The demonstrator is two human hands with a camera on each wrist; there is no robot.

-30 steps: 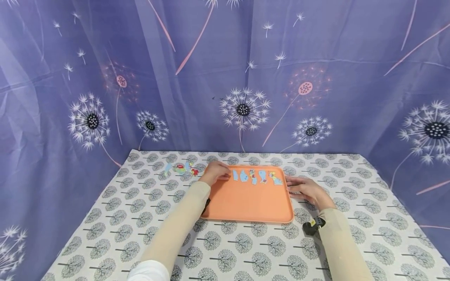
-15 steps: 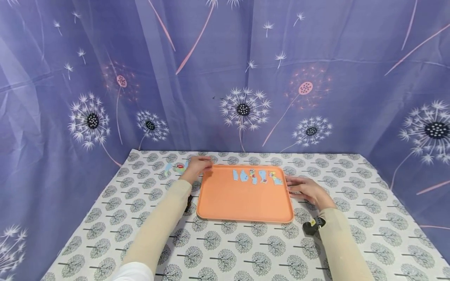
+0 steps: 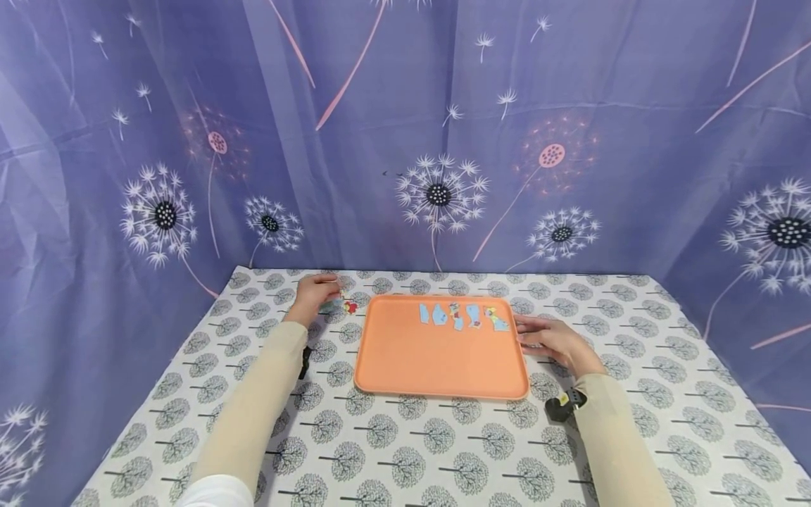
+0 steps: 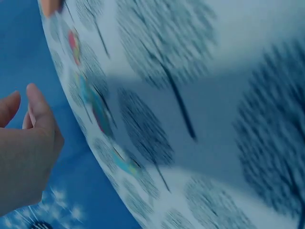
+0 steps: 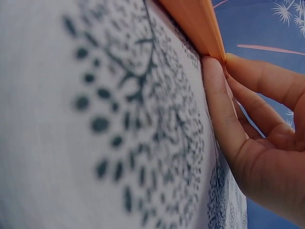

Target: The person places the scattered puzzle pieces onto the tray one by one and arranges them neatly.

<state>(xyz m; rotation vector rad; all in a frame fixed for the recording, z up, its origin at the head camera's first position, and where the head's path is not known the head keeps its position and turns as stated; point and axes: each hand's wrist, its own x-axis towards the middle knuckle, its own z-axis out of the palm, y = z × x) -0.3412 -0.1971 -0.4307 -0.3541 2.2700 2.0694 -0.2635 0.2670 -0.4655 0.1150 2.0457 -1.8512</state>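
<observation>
An orange tray (image 3: 440,366) lies on the table, with several light-blue picture puzzle pieces (image 3: 474,316) in a row along its far side. My right hand (image 3: 554,343) holds the tray's right edge; in the right wrist view thumb and fingertips meet at the rim. Left of the tray, my left hand (image 3: 312,298) hovers over more loose puzzle pieces. A red one (image 3: 350,308) shows beside its fingers, and the others are partly hidden in the head view. The left wrist view shows thumb and fingers apart with nothing between them, and a blue-and-yellow piece (image 4: 126,164) on the cloth.
The tabletop has a white cloth (image 3: 405,451) printed with grey trees. A purple dandelion curtain (image 3: 355,176) hangs right behind the table's far edge and along both sides.
My left hand has moved left, from the tray's far left corner to the loose pieces. The right hand, the tray and the row of pieces stay in place.
</observation>
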